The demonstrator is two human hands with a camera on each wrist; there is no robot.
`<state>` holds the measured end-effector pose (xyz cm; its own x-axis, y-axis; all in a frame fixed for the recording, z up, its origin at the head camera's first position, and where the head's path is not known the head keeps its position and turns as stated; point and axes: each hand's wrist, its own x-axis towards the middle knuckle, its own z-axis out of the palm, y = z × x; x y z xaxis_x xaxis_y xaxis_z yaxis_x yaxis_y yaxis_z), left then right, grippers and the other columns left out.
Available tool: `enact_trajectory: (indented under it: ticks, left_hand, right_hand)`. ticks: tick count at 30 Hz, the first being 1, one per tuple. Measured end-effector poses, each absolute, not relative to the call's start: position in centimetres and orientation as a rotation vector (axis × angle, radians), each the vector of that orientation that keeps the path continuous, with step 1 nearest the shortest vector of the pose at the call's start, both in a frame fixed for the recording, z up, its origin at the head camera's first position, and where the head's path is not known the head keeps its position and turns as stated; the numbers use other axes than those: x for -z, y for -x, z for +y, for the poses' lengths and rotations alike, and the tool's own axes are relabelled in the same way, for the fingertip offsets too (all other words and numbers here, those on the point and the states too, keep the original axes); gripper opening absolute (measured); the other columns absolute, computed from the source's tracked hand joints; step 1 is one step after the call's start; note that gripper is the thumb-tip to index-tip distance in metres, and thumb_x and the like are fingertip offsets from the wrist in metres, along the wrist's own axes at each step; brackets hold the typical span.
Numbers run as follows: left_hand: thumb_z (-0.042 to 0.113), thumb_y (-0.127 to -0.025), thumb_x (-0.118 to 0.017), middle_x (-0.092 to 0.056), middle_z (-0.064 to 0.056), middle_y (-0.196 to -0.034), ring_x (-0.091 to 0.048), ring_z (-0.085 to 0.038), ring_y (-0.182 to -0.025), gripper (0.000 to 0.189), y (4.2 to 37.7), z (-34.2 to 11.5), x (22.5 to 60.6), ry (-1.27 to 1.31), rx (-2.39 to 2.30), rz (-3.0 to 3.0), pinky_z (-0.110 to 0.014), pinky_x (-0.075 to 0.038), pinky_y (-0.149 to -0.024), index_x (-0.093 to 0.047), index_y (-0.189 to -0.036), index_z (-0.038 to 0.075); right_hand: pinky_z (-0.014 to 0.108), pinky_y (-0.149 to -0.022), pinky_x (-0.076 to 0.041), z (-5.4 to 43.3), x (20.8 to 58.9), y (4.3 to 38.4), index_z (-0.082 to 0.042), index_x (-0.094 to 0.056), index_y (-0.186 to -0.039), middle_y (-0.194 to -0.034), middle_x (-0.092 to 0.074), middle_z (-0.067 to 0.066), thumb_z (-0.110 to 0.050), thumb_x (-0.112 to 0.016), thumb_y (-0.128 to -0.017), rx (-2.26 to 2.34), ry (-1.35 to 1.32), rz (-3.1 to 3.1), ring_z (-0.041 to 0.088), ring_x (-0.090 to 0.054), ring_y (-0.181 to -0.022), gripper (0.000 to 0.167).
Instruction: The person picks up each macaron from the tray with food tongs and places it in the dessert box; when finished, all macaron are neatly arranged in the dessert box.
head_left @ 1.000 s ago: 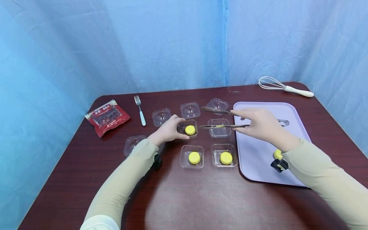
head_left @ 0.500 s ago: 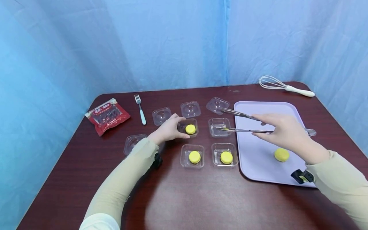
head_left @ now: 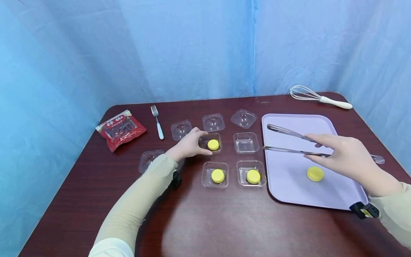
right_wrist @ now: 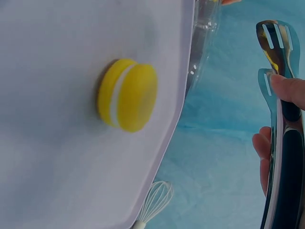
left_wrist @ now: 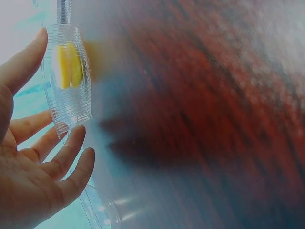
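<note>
My left hand [head_left: 190,143] grips a see-through plastic container [left_wrist: 71,105] with thumb and fingers at opposite sides. Inside it lies a yellow macaron [head_left: 213,144]. Metal tongs [head_left: 289,132] are in my right hand [head_left: 346,153], their arms spread apart with nothing between the tips, above the lilac tray [head_left: 279,185]. A single macaron [head_left: 315,174] with a white filling band rests on the tray, just below the right hand. Two nearer containers hold a macaron each, one at left [head_left: 217,176] and one at right [head_left: 253,176]. Behind the right one stands a bare container [head_left: 245,144].
Domed lids lie along the back, among them a left lid [head_left: 181,129], a middle lid [head_left: 213,122] and a right lid [head_left: 244,118]. Another lid [head_left: 149,159] is partly behind the left arm. A red packet [head_left: 121,130], fork [head_left: 157,122] and whisk [head_left: 321,98] lie farther out.
My right hand and the tongs have moved right, from over the back-right container to over the tray. The tray's macaron has come into full view. My left hand stays in place.
</note>
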<state>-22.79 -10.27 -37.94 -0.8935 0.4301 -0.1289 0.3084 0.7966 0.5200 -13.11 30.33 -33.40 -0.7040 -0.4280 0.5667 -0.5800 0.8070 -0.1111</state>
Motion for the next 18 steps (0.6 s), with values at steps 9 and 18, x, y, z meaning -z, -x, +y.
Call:
enact_trajectory:
  ticks: [9, 18]
  left_hand:
    - [0.036, -0.075, -0.08, -0.047, -0.012, -0.118, -0.053, -0.023, -0.096, 0.078, 22.9, -10.3, 38.1, -0.579, -0.738, 2.744, -0.038, -0.046, -0.09, -0.046, -0.139, 0.005]
    - [0.036, -0.075, -0.08, -0.048, -0.012, -0.116, -0.051, -0.022, -0.095, 0.078, 22.9, -10.3, 38.0, -0.592, -0.743, 2.741, -0.036, -0.046, -0.086, -0.046, -0.138, 0.005]
  right_hand:
    - [0.015, -0.045, -0.021, 33.0, 34.3, 11.5, -0.007, -0.07, -0.106, -0.071, -0.067, 0.005, -0.078, -0.032, -0.079, -0.378, -0.67, -2.488, -0.005, -0.029, -0.051, 0.085]
    - [0.007, -0.056, -0.032, 35.9, 35.2, 10.5, -0.01, -0.074, -0.104, -0.094, -0.059, -0.036, -0.03, -0.091, -0.043, -0.505, -0.564, -2.511, -0.027, -0.035, -0.07, 0.066]
